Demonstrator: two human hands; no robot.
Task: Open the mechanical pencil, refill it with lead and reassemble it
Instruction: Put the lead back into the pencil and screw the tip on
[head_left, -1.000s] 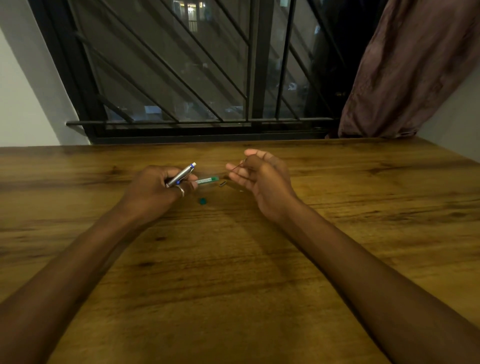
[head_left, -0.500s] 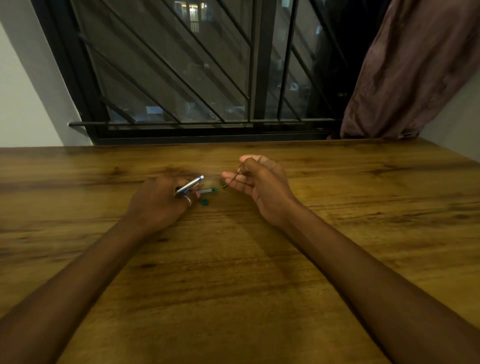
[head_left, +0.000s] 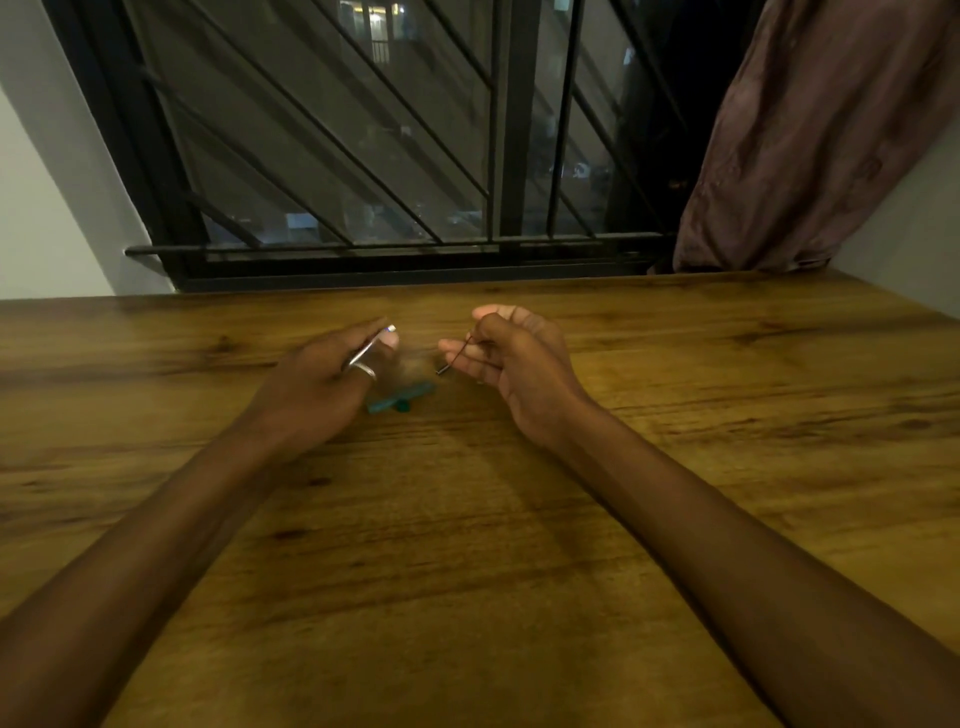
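1. While your left hand (head_left: 322, 384) curls closed over the table (head_left: 467, 545), it grips the pencil (head_left: 370, 347), a thin silver barrel that slants up and away from you.
2. Only a short stretch of the pencil shows (most of it is buried in your fingers), with its pale far tip poking out just past your fingertips.
3. Your ring (head_left: 363, 370) glints on a left finger, right where the barrel disappears into the grip.
4. Your right hand (head_left: 511, 364) sits just across from the left, loosely curled, palm turned inward toward it.
5. Its thumb and forefinger pinch a thin dark lead (head_left: 457, 356), which angles down and to the left; the lower end hangs above the wood, apart from the pencil.
6. You cannot tell from this view whether it is one lead or several held together.
7. Between your hands, nearer the left one, a teal lead case (head_left: 400, 397) lies flat on the table, partly tucked under the left palm's edge.
8. A small teal cap (head_left: 402, 408) lies against the case's near side (touching or just beside it, the blur hides which).
9. Both forearms reach in from the near edge, and the hands do not touch each other.
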